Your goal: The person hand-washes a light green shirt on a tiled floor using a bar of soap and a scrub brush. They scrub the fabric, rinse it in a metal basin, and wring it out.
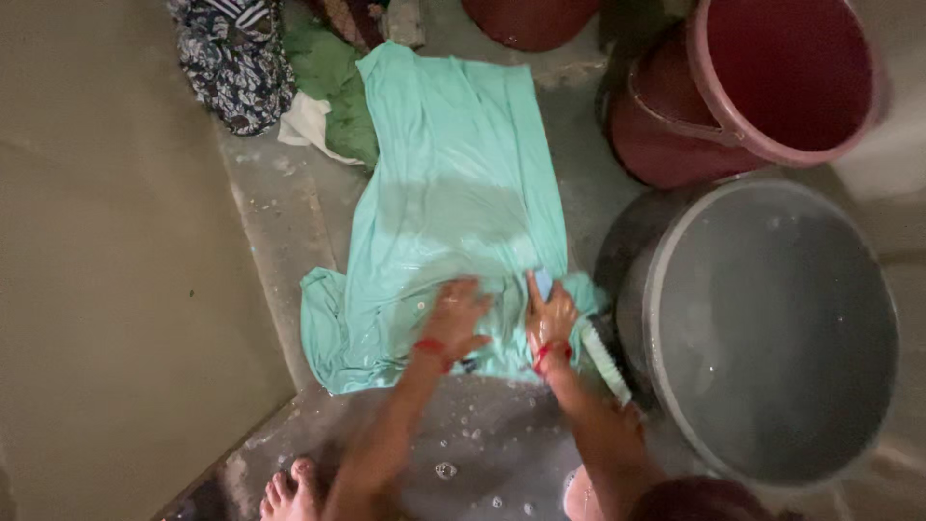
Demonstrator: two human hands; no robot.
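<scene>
One view only here, the head camera looking straight down at a wet concrete floor (pixel 289 212), so this is all from that.

Both hands are down on the near end of a mint-green cloth (pixel 453 183) spread flat on the floor. Its long axis runs straight away from the person, near edge under the hands, far edge up by a pile of other clothes (pixel 241 68). So the bulk of the fabric lies ahead of the fingers, not to either side.

The left hand (pixel 453 318) is pressed flat on the cloth, fingers spread and loose, gripping nothing as far as I can see. The right hand (pixel 550 323) is just beside it, near the cloth's right edge, fingers curled around a small blue block (pixel 543 284), probably soap, that pokes out at the top. Both sit about equally close to the cloth; the right is the one nearer the big grey tub of water (pixel 772 328).

A scrub brush (pixel 606 362) lies just right of the right wrist, against the tub's side. Two reddish buckets (pixel 762 87) stand farther back. A bare foot (pixel 289 492) shows at the bottom edge.
</scene>
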